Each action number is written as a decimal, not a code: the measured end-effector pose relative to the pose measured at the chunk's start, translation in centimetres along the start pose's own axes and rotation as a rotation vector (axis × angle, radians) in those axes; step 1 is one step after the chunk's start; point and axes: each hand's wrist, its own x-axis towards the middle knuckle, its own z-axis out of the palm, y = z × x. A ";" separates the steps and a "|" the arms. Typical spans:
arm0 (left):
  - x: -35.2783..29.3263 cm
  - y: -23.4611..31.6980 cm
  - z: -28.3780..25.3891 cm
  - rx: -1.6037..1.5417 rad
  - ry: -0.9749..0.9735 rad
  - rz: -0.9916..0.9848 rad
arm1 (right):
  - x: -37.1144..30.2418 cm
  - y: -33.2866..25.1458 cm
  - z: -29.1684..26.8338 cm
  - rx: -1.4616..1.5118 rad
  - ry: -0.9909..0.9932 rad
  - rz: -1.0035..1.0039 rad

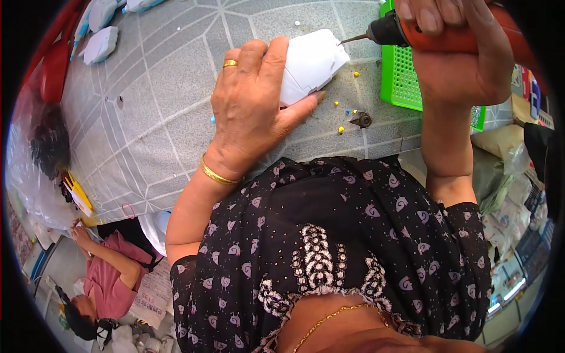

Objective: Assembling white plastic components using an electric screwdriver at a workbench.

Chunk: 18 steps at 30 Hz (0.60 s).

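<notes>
My left hand (253,97) is wrapped round a white plastic casing (311,62) and presses it on the grey patterned table. In my right hand (456,59) is a red power screwdriver (432,36) with a black chuck. Its thin bit (354,39) points left, and the tip meets the casing's right end; whether it sits in a screw is too small to tell. Several small yellow and blue bits (341,129) lie below the casing, beside a dark metal piece (362,120).
A green perforated basket (403,79) stands under my right forearm. More white and blue casings (101,46) lie at the far left, near a red object (55,70) and clear plastic bags (32,159). Another person (112,270) in a pink top works at the lower left.
</notes>
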 end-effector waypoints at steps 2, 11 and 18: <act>0.0 -0.1 0.0 0.000 0.000 -0.002 | 0.0 0.2 0.2 0.002 -0.003 0.005; 0.1 -0.1 0.0 -0.006 -0.006 -0.002 | 0.0 0.5 0.0 0.025 -0.006 0.027; 0.4 0.1 -0.1 -0.004 -0.024 -0.003 | 0.1 0.9 -0.1 0.054 -0.018 0.076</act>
